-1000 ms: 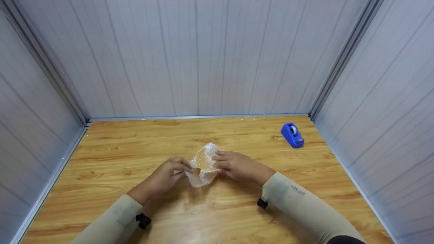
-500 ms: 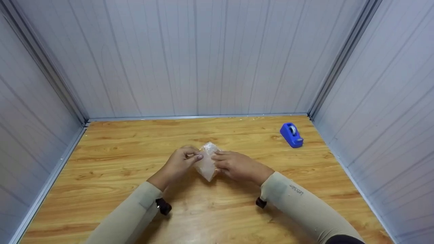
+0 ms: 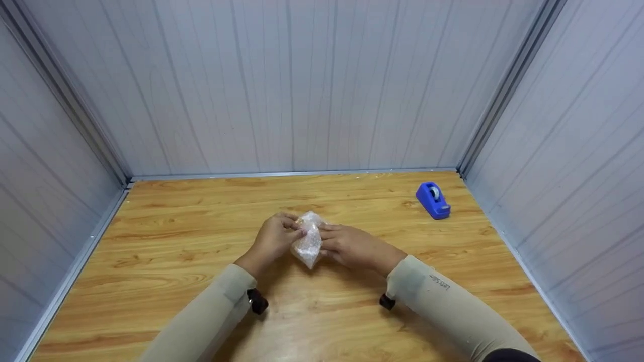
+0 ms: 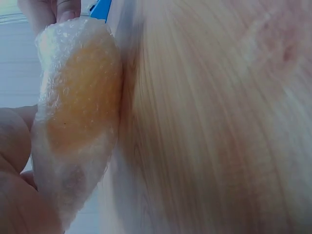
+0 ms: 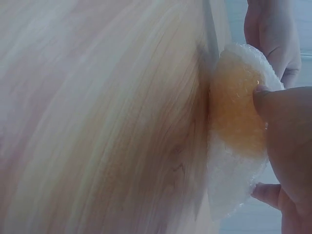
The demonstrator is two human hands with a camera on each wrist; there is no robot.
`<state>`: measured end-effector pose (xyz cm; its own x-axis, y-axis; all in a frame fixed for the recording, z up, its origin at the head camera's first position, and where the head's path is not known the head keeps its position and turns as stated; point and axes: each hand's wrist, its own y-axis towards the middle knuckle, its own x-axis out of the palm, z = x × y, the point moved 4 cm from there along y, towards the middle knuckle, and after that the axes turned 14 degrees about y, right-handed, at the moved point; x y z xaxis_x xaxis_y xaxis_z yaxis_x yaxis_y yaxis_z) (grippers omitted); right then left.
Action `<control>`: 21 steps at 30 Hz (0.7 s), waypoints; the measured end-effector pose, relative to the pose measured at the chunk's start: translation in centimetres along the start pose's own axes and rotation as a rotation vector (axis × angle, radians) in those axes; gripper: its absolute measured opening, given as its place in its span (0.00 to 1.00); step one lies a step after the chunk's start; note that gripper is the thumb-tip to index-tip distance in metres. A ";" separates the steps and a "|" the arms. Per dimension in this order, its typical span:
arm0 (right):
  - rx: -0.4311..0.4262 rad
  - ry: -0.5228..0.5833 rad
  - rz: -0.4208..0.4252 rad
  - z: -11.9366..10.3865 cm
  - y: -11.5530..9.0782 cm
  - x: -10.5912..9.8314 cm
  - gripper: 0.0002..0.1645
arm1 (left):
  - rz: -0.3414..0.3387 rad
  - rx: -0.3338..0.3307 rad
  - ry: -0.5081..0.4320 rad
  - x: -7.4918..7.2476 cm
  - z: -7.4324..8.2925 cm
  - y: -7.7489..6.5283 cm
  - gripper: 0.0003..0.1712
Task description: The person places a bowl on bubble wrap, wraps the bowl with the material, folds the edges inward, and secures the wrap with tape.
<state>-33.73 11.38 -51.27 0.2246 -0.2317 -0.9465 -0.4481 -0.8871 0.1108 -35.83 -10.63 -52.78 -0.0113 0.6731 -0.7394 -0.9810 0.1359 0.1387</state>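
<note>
We see bubble wrap (image 3: 309,251) folded around an orange object (image 4: 87,87), seemingly unfastened, the left hand (image 3: 274,236) pinching the wrap, the right hand (image 3: 356,246) resting fingers (image 3: 330,244) against it.

head view: looking evenly bright, light falling from above
wooden table (image 3: 176,226): catching pale glare at the lower centre of that view
shadows: pooling softly below the left hand (image 3: 271,237) and right hand (image 3: 356,246)
back wall (image 3: 302,90): taking on a cool, bluish-grey cast
bubble wrap (image 3: 308,246): glinting in small white highlights
sleeve lettering (image 3: 439,282): blurring slightly
left wrist view: running dim and hazy, brightening at upper left, wood grain smearing across the right
right wrist view: showing low contrast, washing out at upper left, grain curving in long arcs
</note>
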 end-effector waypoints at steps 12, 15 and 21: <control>-0.043 0.054 0.229 0.4 -1.2 -2.5 0.13 | 0.019 -0.034 0.077 0.3 -0.2 -0.1 0.06; 0.079 0.101 0.291 2.2 -2.2 -4.0 0.13 | 0.018 -0.041 0.087 0.2 -0.1 -0.1 0.05; 0.448 0.241 0.354 7.9 -5.1 -7.5 0.21 | 0.019 -0.047 0.123 -0.1 0.0 -0.3 0.06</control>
<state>-39.93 20.81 -47.15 0.1616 -0.6110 -0.7750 -0.8391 -0.4984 0.2179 -35.53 -10.74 -52.77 -0.0506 0.5810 -0.8123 -0.9883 0.0880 0.1245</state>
